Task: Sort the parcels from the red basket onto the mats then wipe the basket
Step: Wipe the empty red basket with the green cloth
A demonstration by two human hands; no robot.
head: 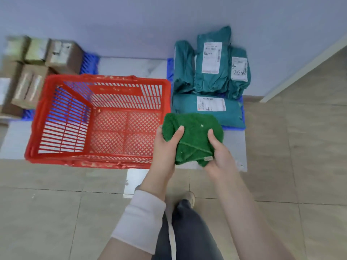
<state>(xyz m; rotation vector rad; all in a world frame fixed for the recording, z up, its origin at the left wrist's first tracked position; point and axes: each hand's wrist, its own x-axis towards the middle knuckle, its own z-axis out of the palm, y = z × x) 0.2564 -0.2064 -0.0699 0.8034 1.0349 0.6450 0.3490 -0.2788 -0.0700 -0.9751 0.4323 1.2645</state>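
The red basket (56,119) stands on the floor at centre left, and nothing shows inside it. A folded green cloth (195,132) hangs just past the basket's right front corner, gripped from both sides. My left hand (165,147) pinches its left edge and my right hand (219,154) holds its right lower corner. Several teal parcel bags (208,72) lie on a blue mat (170,68) to the right of the basket. Several brown cardboard boxes (37,72) sit on another blue mat (90,62) at the far left.
A lilac wall (131,25) runs behind both mats. A pale floor panel (234,147) lies under the basket and cloth, and beige tiles (56,212) cover the near floor. My legs and a shoe (189,199) show at the bottom centre.
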